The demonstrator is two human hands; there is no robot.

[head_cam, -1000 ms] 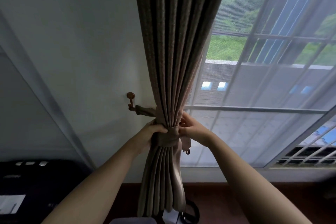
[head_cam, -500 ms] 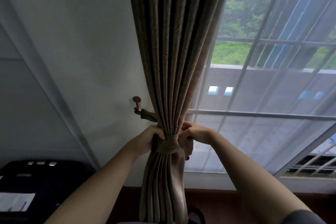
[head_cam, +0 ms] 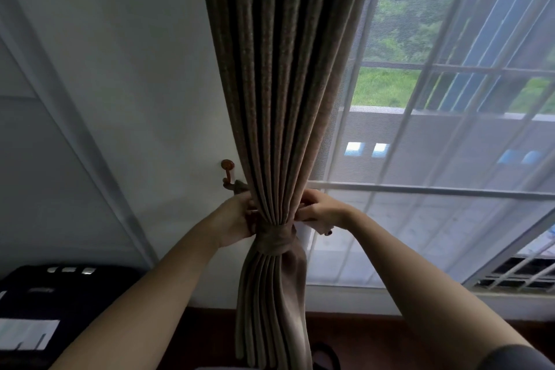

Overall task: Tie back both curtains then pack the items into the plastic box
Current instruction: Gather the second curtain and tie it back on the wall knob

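Observation:
A brown pleated curtain (head_cam: 279, 99) hangs in the middle of the head view, gathered into a tight bundle. A matching fabric tieback (head_cam: 277, 239) wraps around its waist. The tieback's left end runs up to a reddish wall hook (head_cam: 227, 170). My left hand (head_cam: 235, 222) grips the tieback at the curtain's left side, just below the hook. My right hand (head_cam: 319, 213) pinches the tieback's other end at the curtain's right side, with a small dark piece hanging under the fingers. No plastic box is visible.
A sheer white curtain (head_cam: 435, 189) covers the barred window on the right. A pale wall (head_cam: 120, 84) is on the left. A black device (head_cam: 60, 294) with a white label sits at the lower left. Dark wooden floor (head_cam: 360, 333) runs below the window.
Both hands have risen slightly and now sit just above the tieback band rather than on it. The view has shifted a little, placing the hook nearer the centre.

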